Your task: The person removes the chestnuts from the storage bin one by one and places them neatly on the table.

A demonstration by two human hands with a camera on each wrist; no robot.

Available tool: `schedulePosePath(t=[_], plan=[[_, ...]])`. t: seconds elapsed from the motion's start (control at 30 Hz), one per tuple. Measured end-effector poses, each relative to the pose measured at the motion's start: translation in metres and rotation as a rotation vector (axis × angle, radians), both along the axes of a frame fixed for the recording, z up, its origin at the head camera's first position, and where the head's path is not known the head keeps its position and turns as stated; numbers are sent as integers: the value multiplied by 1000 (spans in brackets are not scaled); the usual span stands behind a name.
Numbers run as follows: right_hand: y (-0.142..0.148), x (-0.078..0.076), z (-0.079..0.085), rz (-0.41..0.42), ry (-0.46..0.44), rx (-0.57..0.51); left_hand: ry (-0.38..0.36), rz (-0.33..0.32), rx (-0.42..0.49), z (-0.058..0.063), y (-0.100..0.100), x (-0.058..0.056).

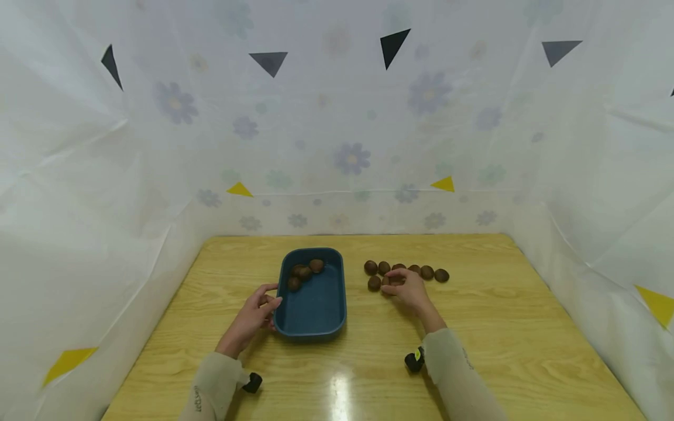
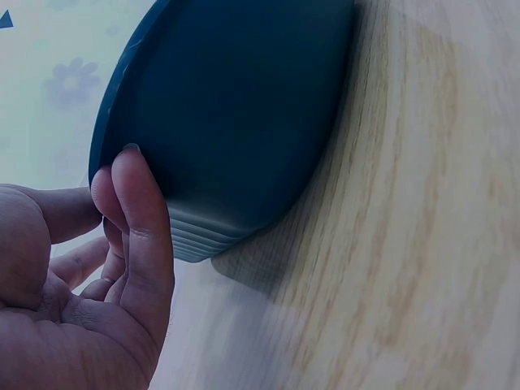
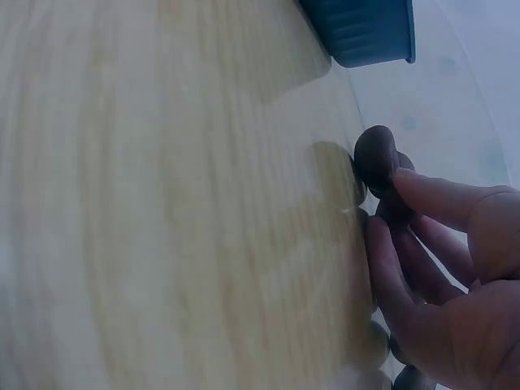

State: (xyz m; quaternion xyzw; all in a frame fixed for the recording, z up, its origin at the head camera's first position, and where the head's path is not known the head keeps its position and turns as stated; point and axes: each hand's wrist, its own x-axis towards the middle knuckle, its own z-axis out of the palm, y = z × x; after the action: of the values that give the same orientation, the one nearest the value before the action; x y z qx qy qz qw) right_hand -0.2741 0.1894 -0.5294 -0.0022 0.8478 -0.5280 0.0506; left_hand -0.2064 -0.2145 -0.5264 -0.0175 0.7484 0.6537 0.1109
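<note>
Nearest the camera, low in the head view, pale sleeves (image 1: 221, 374) with a black block (image 1: 253, 383) at each wrist: best carried clear of everything on the surface (image 1: 368, 374). Left grip (image 1: 254, 316) fastened on the left rim of the blue tray (image 1: 310, 313), with thumb and fingers on that one side. Good for steadying; hold lightly, without tipping or dragging. Inside, toward the far left corner, a small cluster of nuts (image 1: 316, 266).

Right grip (image 1: 413, 289) pinching one brown nut (image 1: 386, 283), to the right of the tray, in the nearer row, with thumb and finger on opposite sides. Impossible to tell from these views whether raised or bearing on the surface. Just to the left, a neighbouring nut (image 1: 374, 283); just behind, a far row (image 1: 427, 272), partly hidden by the fingers.

Pinch across the widest part, firmly but without squeezing, since probably smooth and apt to slip out sideways. Move straight up or down rather than across, so as not to send neighbours rolling. Watch the curled lower fingers, too, near other nuts.
</note>
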Motion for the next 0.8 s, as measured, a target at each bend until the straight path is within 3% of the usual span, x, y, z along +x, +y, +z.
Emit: schedulePosePath(t=[0.8], plan=[[-7,-1,-5,-22,16,58,-12,10,-14,0,-4,0]])
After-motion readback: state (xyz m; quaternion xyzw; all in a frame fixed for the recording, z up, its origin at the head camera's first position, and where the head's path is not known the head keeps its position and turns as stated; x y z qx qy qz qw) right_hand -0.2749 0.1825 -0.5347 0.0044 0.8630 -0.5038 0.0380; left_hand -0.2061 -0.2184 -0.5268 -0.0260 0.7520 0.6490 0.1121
